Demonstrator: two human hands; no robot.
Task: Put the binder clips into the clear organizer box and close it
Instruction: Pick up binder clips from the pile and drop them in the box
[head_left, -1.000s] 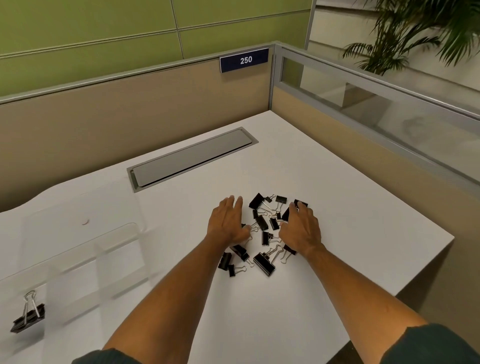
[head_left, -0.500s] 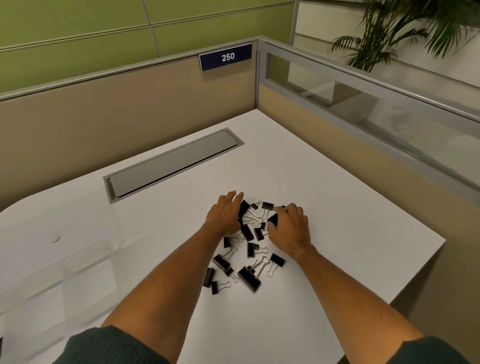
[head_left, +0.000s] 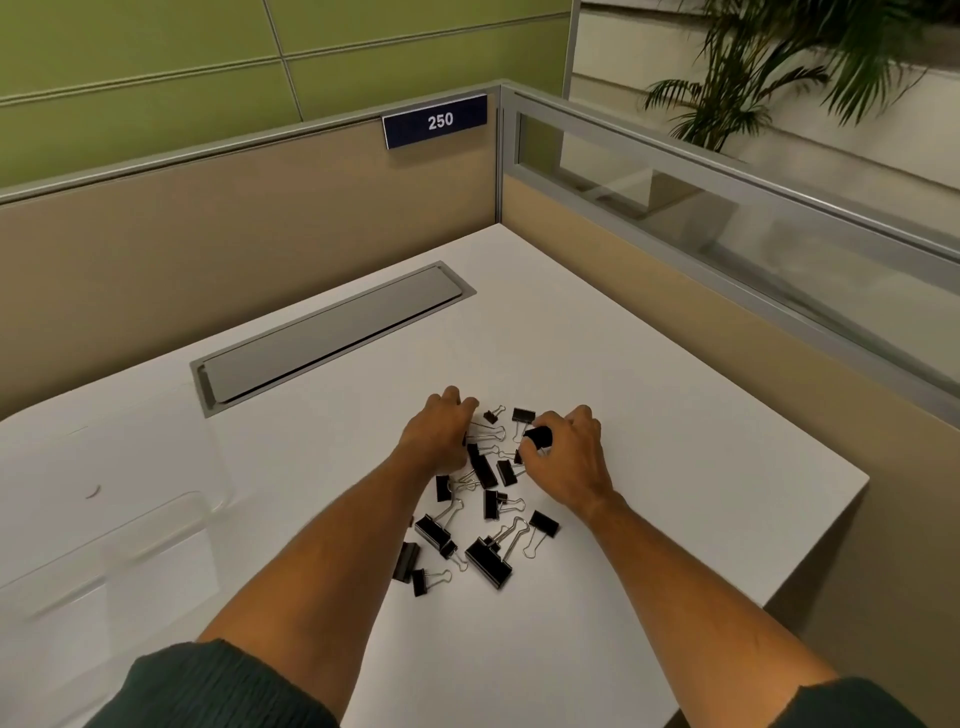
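Observation:
Several black binder clips (head_left: 483, 519) lie scattered in a pile on the white desk (head_left: 649, 457). My left hand (head_left: 436, 434) rests on the pile's far left side, fingers curled over some clips. At the far right of the pile, my right hand (head_left: 566, 457) has its fingers closed around a black clip (head_left: 540, 435). The clear organizer box (head_left: 104, 530) stands open at the left of the desk, its lid flat behind it; it is transparent and hard to make out.
A grey cable-tray cover (head_left: 332, 332) is set into the desk behind the pile. Beige partition walls with a "250" sign (head_left: 436, 122) and a glass panel (head_left: 727, 218) bound the desk at the back and right. The desk's right edge (head_left: 815, 551) is near my right arm.
Both hands have curled from flat and spread to closed over clips at the pile's far side. The view has shifted, and the box's left part has left the frame.

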